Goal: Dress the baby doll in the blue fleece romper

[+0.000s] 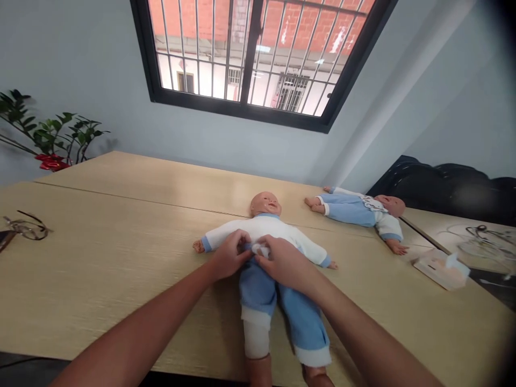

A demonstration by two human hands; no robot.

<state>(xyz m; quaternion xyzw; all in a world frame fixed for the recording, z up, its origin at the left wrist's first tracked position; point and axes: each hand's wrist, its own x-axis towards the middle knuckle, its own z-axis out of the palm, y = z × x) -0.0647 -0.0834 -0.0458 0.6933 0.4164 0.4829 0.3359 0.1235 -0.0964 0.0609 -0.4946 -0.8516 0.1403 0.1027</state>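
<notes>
A baby doll (262, 228) lies face up on the table, its head away from me and its arms spread wide. It wears a white top with blue cuffs and blue trousers (258, 287) with white hems. At the doll's waist, my left hand (234, 255) is closed with its fingertips pinching the blue clothing. Close beside it, my right hand (284, 260) is closed on a small bunched white piece of the clothing (260, 249). The fingers partly cover the waist. A white band shows around the lower part of one leg.
A second doll (350, 208) in similar clothes lies at the right rear of the table (121, 258). Near it are an open small box (442, 269) and tangled cables (484, 239). Glasses (28, 228) lie at the left. A plant (56, 134) stands behind.
</notes>
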